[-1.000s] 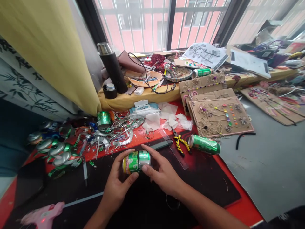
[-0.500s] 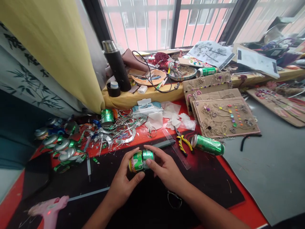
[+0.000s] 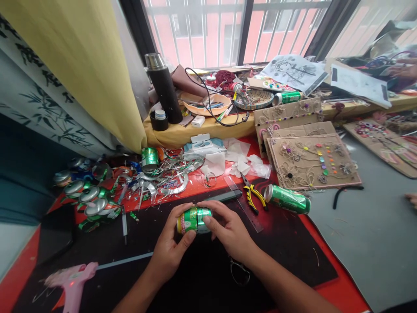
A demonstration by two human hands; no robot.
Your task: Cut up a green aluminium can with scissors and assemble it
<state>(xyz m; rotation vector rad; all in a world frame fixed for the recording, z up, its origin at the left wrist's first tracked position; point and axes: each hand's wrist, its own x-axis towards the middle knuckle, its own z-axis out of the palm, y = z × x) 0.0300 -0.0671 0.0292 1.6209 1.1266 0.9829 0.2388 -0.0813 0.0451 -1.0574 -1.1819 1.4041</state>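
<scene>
In the head view, my left hand is closed around a short green and yellow piece of drink can with a pink dotted rim. My right hand grips a second green can piece, its thumb on the front. Both pieces lie on their sides, end to end, with a dark seam between them. A pair of yellow-handled pliers and a whole green can lie beyond my right hand. Below that hand is a dark-lensed, thin-rimmed object.
A pink glue gun stands at lower left, its light glowing red. Cut can tops and metal shavings crowd the back left. Decorated cardboard leans at back right. Part of another person's hand shows at the right edge.
The whole view has shifted slightly, moving the scene to the right. Both hands keep the can pieces together, nearly unmoved. Another person's hand has appeared at the right edge.
</scene>
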